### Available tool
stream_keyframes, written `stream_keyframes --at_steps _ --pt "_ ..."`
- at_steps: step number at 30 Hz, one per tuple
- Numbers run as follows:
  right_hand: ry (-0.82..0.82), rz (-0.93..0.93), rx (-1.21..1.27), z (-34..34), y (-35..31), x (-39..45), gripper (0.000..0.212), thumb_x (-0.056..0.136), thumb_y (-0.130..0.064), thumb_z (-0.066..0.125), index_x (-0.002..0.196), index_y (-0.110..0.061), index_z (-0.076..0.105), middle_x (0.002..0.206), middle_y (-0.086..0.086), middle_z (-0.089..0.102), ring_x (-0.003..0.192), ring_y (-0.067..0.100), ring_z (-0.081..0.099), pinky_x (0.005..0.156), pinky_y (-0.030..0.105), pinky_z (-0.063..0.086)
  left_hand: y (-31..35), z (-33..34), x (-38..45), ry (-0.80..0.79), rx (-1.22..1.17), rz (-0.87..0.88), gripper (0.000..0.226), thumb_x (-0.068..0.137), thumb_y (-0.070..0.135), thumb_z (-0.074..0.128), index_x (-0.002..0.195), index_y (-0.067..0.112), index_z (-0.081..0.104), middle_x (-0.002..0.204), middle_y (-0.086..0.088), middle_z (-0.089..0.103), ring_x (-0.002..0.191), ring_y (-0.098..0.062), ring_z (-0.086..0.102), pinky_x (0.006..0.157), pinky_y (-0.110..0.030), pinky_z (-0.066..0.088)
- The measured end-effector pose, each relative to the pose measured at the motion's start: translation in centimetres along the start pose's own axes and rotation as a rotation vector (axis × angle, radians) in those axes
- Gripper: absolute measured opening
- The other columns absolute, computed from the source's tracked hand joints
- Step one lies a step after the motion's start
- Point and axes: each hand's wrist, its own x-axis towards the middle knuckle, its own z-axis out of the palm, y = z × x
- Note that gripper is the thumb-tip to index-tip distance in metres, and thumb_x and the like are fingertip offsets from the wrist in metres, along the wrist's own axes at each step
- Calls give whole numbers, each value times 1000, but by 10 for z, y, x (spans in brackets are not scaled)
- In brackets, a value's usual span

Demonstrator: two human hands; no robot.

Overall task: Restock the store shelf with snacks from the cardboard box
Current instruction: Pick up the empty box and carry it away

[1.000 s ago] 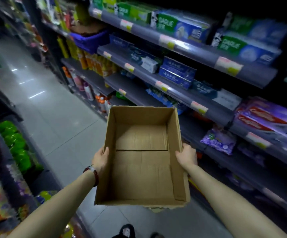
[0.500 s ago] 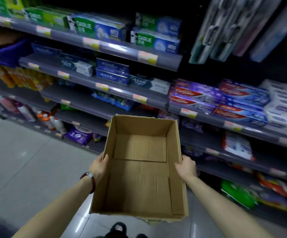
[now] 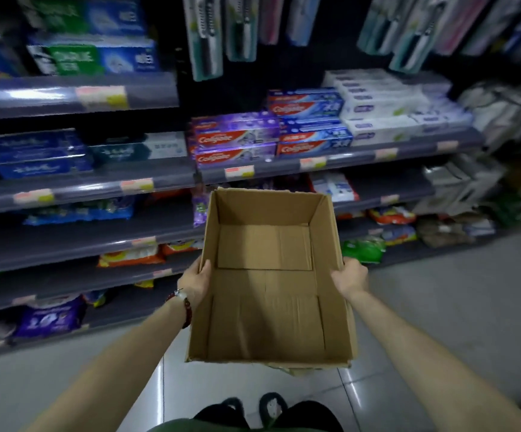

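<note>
I hold an open cardboard box (image 3: pixel 268 325) in front of me, level above the floor. Nothing lies inside it; only its bare bottom flaps show. My left hand (image 3: pixel 195 280) grips the box's left wall, with a red bracelet at the wrist. On the right wall sits my right hand (image 3: pixel 349 277), thumb over the rim. Beyond the box stands the store shelf (image 3: pixel 159 179), with snack bags (image 3: pixel 131 258) on its lower tiers.
Toothpaste cartons (image 3: pixel 237 140) fill the middle tiers and toothbrush packs (image 3: pixel 209 32) hang above. A green bag (image 3: pixel 363 249) and other packets sit low at the right. Grey tiled floor (image 3: pixel 455 307) spreads to the right. My shoes (image 3: pixel 271 403) show at the bottom.
My view has swung right along the aisle, from the walkway to facing the toothpaste and toothbrush section. The box stays in both hands, unchanged.
</note>
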Motion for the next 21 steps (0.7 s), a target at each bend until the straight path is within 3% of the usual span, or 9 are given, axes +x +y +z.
stream_keyframes --at_steps 9,14,21 --pt "187 352 155 -33 96 -16 28 90 -17 62 114 -3 67 107 19 68 103 37 63 89 39 53 51 91 17 -267 318 193 49 100 45 37 145 26 41 141 -9 51 128 -33 47 105 -35 36" --pt "296 536 152 -67 149 -16 29 93 -21 61 116 -4 63 108 16 67 104 33 63 83 37 52 84 173 15 -400 426 287 50 100 43 38 145 22 40 144 -12 48 131 -34 44 110 -39 34" --pt "419 633 186 -129 213 -4 25 92 -24 59 115 -15 66 99 10 69 95 30 65 72 28 46 142 281 -1 -573 469 402 51 98 45 42 145 25 39 141 -8 51 126 -32 51 108 -47 39"
